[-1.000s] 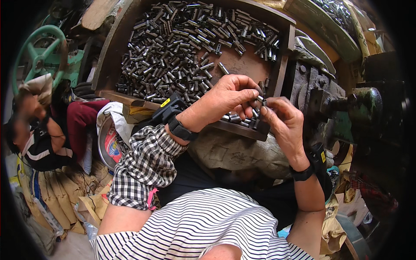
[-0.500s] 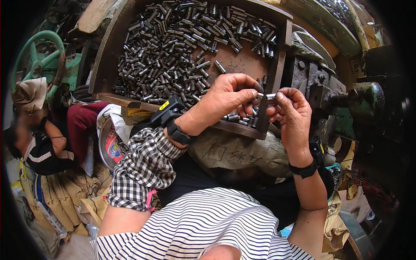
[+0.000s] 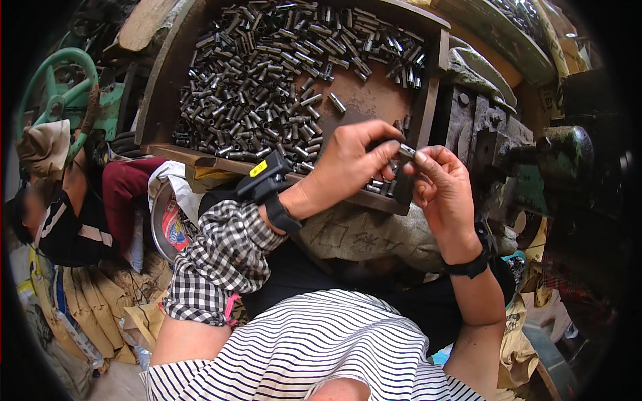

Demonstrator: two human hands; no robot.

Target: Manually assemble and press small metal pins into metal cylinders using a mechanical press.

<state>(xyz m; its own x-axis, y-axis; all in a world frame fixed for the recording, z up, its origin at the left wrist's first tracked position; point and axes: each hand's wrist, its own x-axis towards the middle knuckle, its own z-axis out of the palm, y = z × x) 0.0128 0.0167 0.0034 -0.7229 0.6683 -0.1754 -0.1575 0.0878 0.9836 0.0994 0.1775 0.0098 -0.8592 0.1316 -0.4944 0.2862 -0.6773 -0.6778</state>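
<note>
A short, shiny metal sleeve [image 3: 406,152] is held between my two hands, over the right end of a wooden tray [image 3: 428,93]. My left hand [image 3: 361,159] pinches its upper left end with thumb and forefinger. The thumb and forefinger of my right hand [image 3: 443,184] close on the other end, the remaining fingers curled in. Many more small metal sleeves [image 3: 251,100] fill the tray's left and far parts. One loose sleeve [image 3: 336,103] lies on the bare brown bottom, and several others show beneath my hands, partly hidden.
To the right stands a dark, greasy machine [image 3: 568,157] with green parts. A green handwheel [image 3: 53,93] is at the far left, near another person's arm [image 3: 75,180]. A round metal basin [image 3: 162,227] sits left of the tray. A woven sack [image 3: 361,234] lies under its front edge.
The sleeve has turned from nearly level to slanting down to the right. My hands have drawn closer together around it, with the right hand shifting slightly left.
</note>
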